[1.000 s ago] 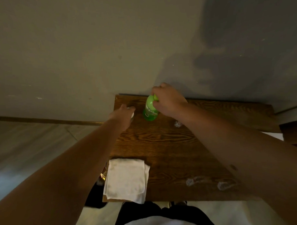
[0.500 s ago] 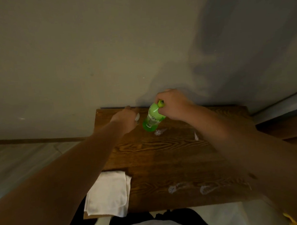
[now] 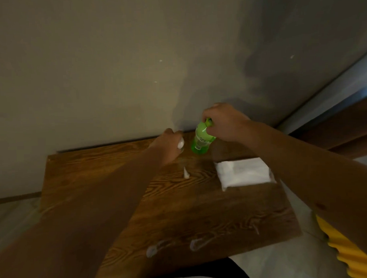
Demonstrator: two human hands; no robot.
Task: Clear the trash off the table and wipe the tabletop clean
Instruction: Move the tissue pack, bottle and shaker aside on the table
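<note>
Right hand (image 3: 223,121) grips the green bottle (image 3: 200,141) by its neck at the tabletop's (image 3: 92,169) 12 o'clock edge, long axis tilted, base toward 7 o'clock. Left hand (image 3: 168,145) pinches a white scrap (image 3: 180,143) just beside it at 9 o'clock. Another scrap (image 3: 186,173) lies at 6 o'clock of the left grip, nearer that hand.

surface: wooden table (image 3: 117,162), set against the wall | on it: folded white cloth (image 3: 243,172) at right, small white scrap (image 3: 186,174) near centre, pale smears (image 3: 153,250) along near edge
</note>
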